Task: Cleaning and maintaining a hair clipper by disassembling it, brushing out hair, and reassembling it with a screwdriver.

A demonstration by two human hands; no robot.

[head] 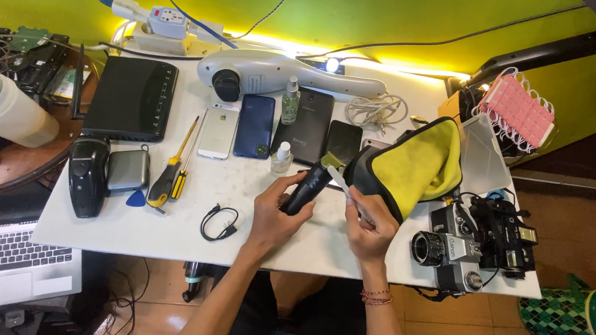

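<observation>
— What do the hands hold at this moment?

— The left hand (277, 210) is closed around a black trimmer (308, 186), which it lifts a little over the white bench (138, 227), near the front edge. The right hand (371, 226) pinches a thin white stick (343, 185) between its fingers, and the tip of the stick touches the head of the trimmer.

— How far is the work, in your opinion?

— I judge it is in the middle. The stick is at the head, so the cleaning of this piece is not finished. The yellow cloth (417, 165) lies just beside the right hand, not in use. A little farther stand two small spray bottles (290, 100), and around them lie several phones (254, 125), untouched. At the far side lies a white handheld device (276, 74).
</observation>
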